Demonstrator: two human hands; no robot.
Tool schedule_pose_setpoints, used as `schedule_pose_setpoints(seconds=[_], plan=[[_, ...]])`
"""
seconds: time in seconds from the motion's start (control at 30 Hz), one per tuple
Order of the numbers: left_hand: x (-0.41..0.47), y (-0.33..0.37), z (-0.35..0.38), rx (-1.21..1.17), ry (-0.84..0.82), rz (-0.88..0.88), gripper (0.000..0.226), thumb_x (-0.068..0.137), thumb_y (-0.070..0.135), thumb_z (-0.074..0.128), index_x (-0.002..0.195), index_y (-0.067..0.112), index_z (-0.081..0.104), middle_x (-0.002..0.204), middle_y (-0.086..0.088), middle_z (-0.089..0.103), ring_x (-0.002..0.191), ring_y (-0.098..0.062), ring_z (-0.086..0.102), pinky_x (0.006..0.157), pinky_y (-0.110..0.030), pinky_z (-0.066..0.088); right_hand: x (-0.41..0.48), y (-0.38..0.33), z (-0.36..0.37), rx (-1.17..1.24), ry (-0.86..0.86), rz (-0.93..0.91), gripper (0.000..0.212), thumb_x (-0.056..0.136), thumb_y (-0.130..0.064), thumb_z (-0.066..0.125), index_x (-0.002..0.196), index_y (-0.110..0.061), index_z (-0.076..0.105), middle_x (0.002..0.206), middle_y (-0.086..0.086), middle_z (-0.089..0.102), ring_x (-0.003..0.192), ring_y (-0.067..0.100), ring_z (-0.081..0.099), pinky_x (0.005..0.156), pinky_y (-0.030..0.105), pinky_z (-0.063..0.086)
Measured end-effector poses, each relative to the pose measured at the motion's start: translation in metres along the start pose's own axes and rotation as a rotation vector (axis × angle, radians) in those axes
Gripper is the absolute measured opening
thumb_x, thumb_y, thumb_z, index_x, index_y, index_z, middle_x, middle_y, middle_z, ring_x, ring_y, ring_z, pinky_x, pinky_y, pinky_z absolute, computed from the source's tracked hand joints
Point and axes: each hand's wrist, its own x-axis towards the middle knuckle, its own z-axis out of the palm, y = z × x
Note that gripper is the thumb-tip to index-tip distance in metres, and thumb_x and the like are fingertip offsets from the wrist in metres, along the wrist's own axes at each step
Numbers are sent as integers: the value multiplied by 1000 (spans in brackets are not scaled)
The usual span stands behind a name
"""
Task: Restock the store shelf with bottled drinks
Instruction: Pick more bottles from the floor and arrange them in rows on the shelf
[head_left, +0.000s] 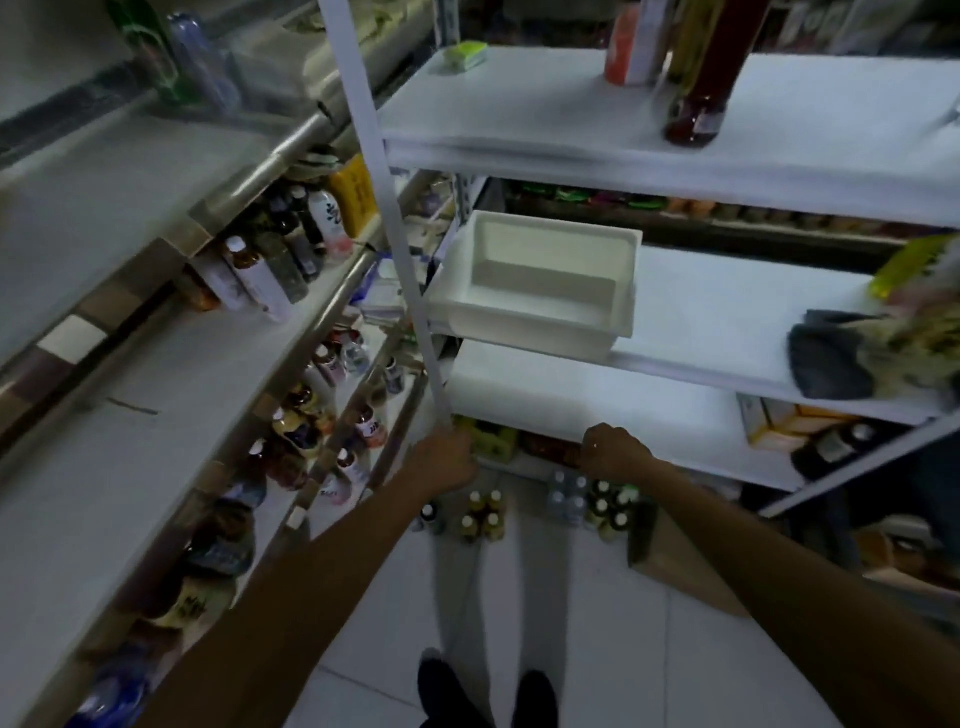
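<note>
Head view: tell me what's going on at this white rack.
A person stands at the white rack, left hand gripping its upright post, right hand curled at the lower shelf edge; whether it holds anything is hidden. Packs of bottled drinks stand on the floor below. A white tub sits on the middle shelf.

Left hand (448, 460), right hand (614, 451) at shelf (597, 395) edge
</note>
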Motion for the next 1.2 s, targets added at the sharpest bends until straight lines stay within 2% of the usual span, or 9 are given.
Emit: schedule_pose_setpoints(seconds=[0.13, 0.2, 0.3, 0.47, 0.57, 0.67, 0.77, 0.9, 1.2], plan=[[16, 19, 27, -33, -117, 14, 19, 92, 20, 52, 102, 6, 60, 107, -10, 60, 105, -29, 59, 77, -34, 41, 2, 32, 18, 40, -41, 92, 18, 92, -22, 55, 78, -9, 55, 92, 9, 60, 76, 20, 56, 58, 27, 41], [27, 26, 40, -53, -190, 6, 24, 93, 24, 53, 108, 6, 59, 115, -10, 59, 105, -26, 56, 83, -34, 43, 4, 44, 29, 60, -66, 125, 22, 94, -21, 52, 75, -10, 51, 94, 7, 56, 86, 24, 59, 64, 28, 41], [46, 29, 61, -107, -277, -1, 18, 93, 27, 52, 98, 10, 56, 109, -11, 60, 88, -21, 54, 70, -28, 42, 10, 61, 45, 145, -105, 174, 14, 97, -18, 50, 92, -11, 61, 105, 9, 57, 105, 30, 59, 84, 34, 48], [83, 27, 103, -155, -400, 13, 31, 97, 29, 50, 89, 1, 60, 95, -16, 63, 89, -28, 58, 65, -29, 42, 14, 82, 89, 230, -46, 327, 34, 91, -27, 54, 119, -7, 55, 123, 11, 59, 110, 27, 56, 84, 29, 45], [103, 20, 132, -181, -430, 4, 46, 95, 35, 45, 111, -4, 64, 123, -21, 60, 112, -35, 56, 88, -35, 47, 24, 92, 116, 278, -49, 413, 44, 94, -24, 57, 132, -5, 48, 136, 13, 49, 125, 28, 47, 88, 26, 38], [115, 11, 165, -228, -507, -32, 38, 95, 28, 45, 100, -6, 62, 106, -20, 59, 116, -36, 53, 99, -37, 44, 33, 105, 142, 318, -40, 456, 47, 94, -27, 56, 135, -7, 45, 143, 12, 43, 129, 28, 43, 94, 28, 37], [127, -1, 202, -224, -570, -58, 31, 97, 15, 50, 68, 4, 50, 77, -11, 51, 95, -30, 53, 81, -33, 44, 49, 120, 169, 336, -51, 487, 43, 93, -29, 56, 131, -10, 47, 138, 12, 46, 124, 29, 46, 90, 30, 38], [150, -14, 246, -315, -536, -165, 33, 91, 12, 56, 62, 14, 40, 69, -5, 46, 73, -22, 49, 71, -32, 44, 82, 144, 199, 357, -75, 498, 43, 92, -29, 58, 129, -12, 48, 137, 11, 48, 122, 29, 48, 91, 32, 40], [216, -6, 378, -665, -507, -412, 13, 87, 20, 63, 98, 13, 62, 92, -9, 63, 77, -24, 61, 58, -24, 46, 183, 210, 285, 512, -19, 486, 39, 92, -22, 59, 127, -7, 51, 133, 11, 52, 121, 29, 49, 85, 23, 33]])
